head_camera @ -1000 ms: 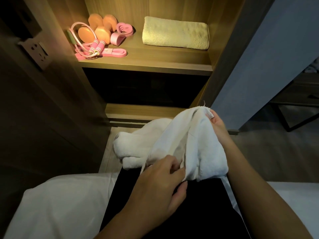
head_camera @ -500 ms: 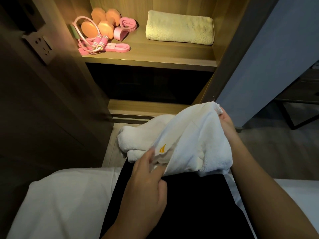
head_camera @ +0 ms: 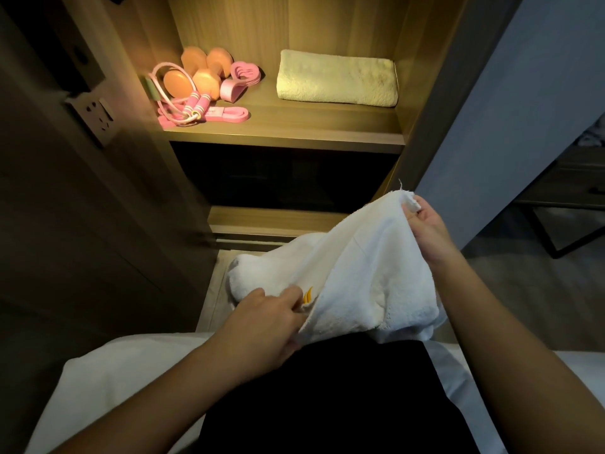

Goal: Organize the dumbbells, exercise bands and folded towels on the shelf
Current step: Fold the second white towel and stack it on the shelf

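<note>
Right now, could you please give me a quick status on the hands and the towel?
Left hand pinches white towel near yellow mark; right hand pinches its raised corner. Towel unfolded, off the shelf. Yellow towel folded on shelf, path open.

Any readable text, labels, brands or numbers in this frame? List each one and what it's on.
None can be read as words or numbers.
On the white towel: a small orange mark, logo-like, with no letters legible.
On the pink band: a pale label, too blurred to read.
On the wall socket: no print visible.
</note>
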